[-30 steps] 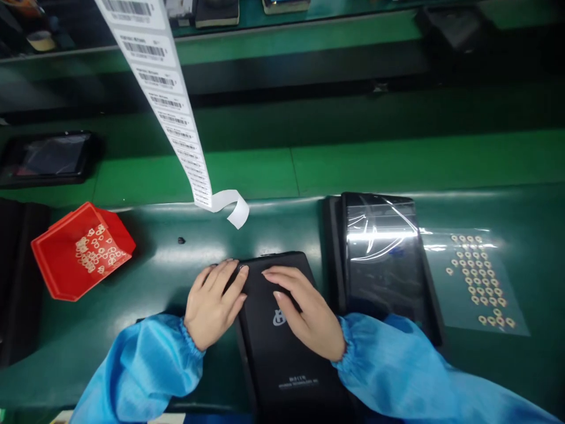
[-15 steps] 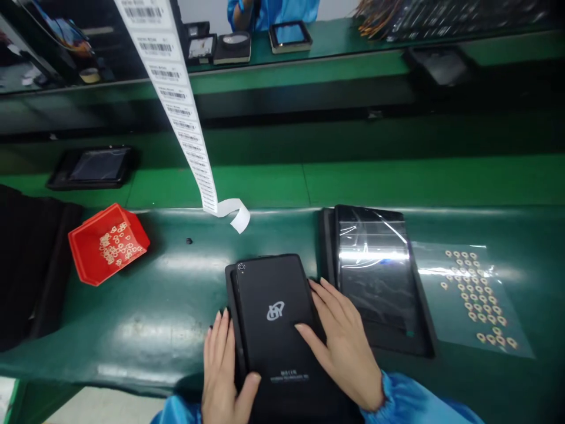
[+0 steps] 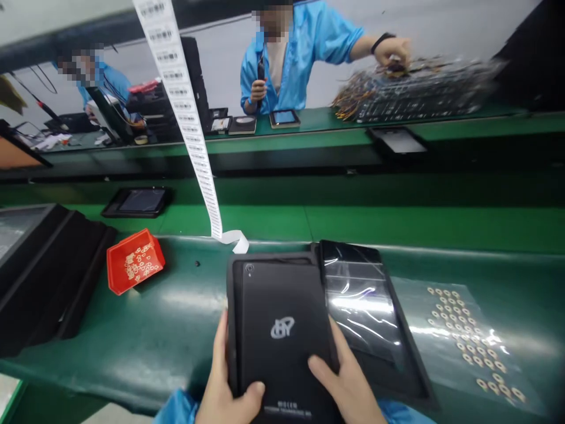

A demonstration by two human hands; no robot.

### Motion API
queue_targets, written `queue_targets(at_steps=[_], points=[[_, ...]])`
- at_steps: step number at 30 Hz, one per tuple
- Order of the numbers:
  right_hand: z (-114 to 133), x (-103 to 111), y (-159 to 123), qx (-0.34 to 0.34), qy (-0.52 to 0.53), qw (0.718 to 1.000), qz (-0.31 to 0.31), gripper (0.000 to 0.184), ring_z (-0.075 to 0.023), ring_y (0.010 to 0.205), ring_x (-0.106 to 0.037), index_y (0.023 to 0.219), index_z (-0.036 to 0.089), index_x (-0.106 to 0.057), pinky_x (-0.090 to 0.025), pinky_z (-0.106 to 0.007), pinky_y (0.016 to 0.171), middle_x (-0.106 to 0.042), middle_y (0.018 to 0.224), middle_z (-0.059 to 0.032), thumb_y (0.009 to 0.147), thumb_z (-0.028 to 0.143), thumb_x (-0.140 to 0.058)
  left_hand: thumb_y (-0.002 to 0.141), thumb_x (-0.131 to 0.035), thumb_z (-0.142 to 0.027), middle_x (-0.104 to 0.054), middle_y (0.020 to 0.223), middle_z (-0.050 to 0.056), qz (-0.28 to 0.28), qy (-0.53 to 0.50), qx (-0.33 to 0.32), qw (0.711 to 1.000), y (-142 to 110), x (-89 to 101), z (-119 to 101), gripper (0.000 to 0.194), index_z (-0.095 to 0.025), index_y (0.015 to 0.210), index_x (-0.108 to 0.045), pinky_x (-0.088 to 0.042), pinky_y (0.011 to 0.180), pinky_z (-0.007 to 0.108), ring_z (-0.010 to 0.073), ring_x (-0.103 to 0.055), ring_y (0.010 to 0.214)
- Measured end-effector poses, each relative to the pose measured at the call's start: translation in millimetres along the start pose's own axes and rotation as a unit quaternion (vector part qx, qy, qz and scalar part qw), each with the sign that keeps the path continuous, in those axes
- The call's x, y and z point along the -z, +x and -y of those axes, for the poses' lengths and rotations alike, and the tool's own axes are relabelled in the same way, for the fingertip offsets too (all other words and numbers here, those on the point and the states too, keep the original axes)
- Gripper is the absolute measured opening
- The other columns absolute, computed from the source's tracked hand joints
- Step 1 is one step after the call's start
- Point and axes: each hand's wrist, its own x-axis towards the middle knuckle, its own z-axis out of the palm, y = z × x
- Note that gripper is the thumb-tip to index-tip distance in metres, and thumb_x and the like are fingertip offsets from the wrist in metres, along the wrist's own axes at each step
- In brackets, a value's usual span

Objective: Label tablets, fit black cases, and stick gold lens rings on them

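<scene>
A black tablet (image 3: 278, 330) lies back-up, logo showing, with its long axis running away from the person and the camera lens at the far left corner. Both hands are clamped on its near end: the left hand (image 3: 229, 394) grips the near left edge with the thumb on the back, and the right hand (image 3: 348, 388) grips the near right edge, thumb also on the back. The two hands are equally close to it. Whether the tablet rests on the green surface (image 3: 168, 330) or is lifted just above it, I cannot tell.

Just right of the tablet, touching or slightly under its edge, lies a second tablet (image 3: 362, 312), screen up under glossy film. Further right is one clear sheet (image 3: 468, 335) carrying rows of small gold rings. Well left of the tablet sits one red tray (image 3: 135, 262) holding loose rings. Beyond the tablet, one strip of barcode labels (image 3: 194, 141) hangs down to the surface. Two more devices lie on the belt beyond, and two people work further off.
</scene>
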Motion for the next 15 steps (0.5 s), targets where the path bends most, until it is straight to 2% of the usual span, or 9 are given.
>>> queue_targets(at_steps=[2, 3, 4, 5, 7, 10, 13, 15], points=[[17, 8, 32, -0.111, 0.078, 0.989, 0.054, 0.063, -0.0289, 0.114, -0.062, 0.143, 0.024, -0.044, -0.056, -0.044, 0.094, -0.059, 0.133, -0.0103, 0.089, 0.051, -0.061, 0.086, -0.061, -0.061, -0.017, 0.160, 0.009, 0.113, -0.047, -0.029, 0.992, 31, 15.3, -16, 0.098, -0.035, 0.154, 0.004, -0.031, 0.116, 0.047, 0.0295, -0.025, 0.144], [27, 13, 52, -0.162, 0.109, 0.977, 0.082, 0.061, -0.0286, 0.107, -0.066, 0.139, 0.024, -0.049, -0.057, -0.044, 0.092, -0.062, 0.127, -0.0104, 0.087, 0.053, -0.062, 0.087, -0.058, -0.063, -0.014, 0.160, 0.009, 0.140, -0.052, -0.049, 0.988, 45, 23.4, -19, 0.095, -0.035, 0.154, 0.004, -0.030, 0.116, 0.047, 0.0291, -0.022, 0.145], [35, 18, 75, -0.200, 0.123, 0.965, 0.112, 0.058, -0.0281, 0.101, -0.068, 0.135, 0.023, -0.053, -0.057, -0.043, 0.091, -0.065, 0.122, -0.0106, 0.087, 0.053, -0.062, 0.091, -0.053, -0.063, -0.012, 0.161, 0.010, 0.143, -0.049, -0.066, 0.986, 57, 31.4, -20, 0.088, -0.035, 0.155, 0.001, -0.032, 0.115, 0.047, 0.0286, -0.021, 0.145], [42, 23, 100, -0.220, 0.115, 0.961, 0.120, 0.053, -0.0276, 0.097, -0.069, 0.130, 0.021, -0.056, -0.058, -0.041, 0.088, -0.068, 0.116, -0.0110, 0.086, 0.051, -0.063, 0.094, -0.047, -0.061, -0.011, 0.161, 0.010, 0.123, -0.036, -0.080, 0.988, 67, 38.8, -16, 0.079, -0.035, 0.155, -0.004, -0.034, 0.114, 0.047, 0.0282, -0.020, 0.146], [52, 30, 156, -0.210, 0.064, 0.972, 0.088, 0.043, -0.0255, 0.096, -0.069, 0.124, 0.018, -0.059, -0.058, -0.037, 0.085, -0.069, 0.112, -0.0114, 0.087, 0.041, -0.062, 0.099, -0.042, -0.055, -0.016, 0.159, 0.013, 0.049, -0.003, -0.092, 0.995, 81, 50.5, -2, 0.063, -0.031, 0.153, -0.019, -0.040, 0.110, 0.047, 0.0286, -0.026, 0.144], [58, 30, 240, -0.173, 0.013, 0.984, 0.041, 0.042, -0.0246, 0.096, -0.068, 0.126, 0.013, -0.054, -0.057, -0.035, 0.085, -0.068, 0.112, -0.0144, 0.086, 0.025, -0.061, 0.098, -0.047, -0.050, -0.028, 0.153, 0.017, -0.028, 0.046, -0.092, 0.994, 91, 59.3, 23, 0.050, -0.024, 0.141, -0.042, -0.047, 0.102, 0.046, 0.0298, -0.038, 0.138], [60, 24, 306, -0.144, -0.053, 0.988, -0.017, 0.049, -0.0305, 0.109, -0.062, 0.131, 0.005, -0.050, -0.050, -0.043, 0.095, -0.061, 0.121, -0.0237, 0.084, 0.018, -0.061, 0.097, -0.049, -0.048, -0.035, 0.149, 0.017, -0.036, 0.092, -0.099, 0.990, 94, 63.3, 37, 0.040, -0.023, 0.127, -0.057, -0.049, 0.098, 0.045, 0.0299, -0.043, 0.134], [62, 16, 333, -0.112, -0.100, 0.986, -0.066, 0.061, -0.0357, 0.129, -0.045, 0.140, 0.003, -0.039, -0.039, -0.050, 0.105, -0.044, 0.139, -0.0286, 0.084, 0.013, -0.060, 0.097, -0.049, -0.044, -0.037, 0.148, 0.017, -0.025, 0.112, -0.103, 0.988, 96, 66.5, 38, 0.034, -0.023, 0.121, -0.061, -0.047, 0.100, 0.048, 0.0298, -0.044, 0.132]])
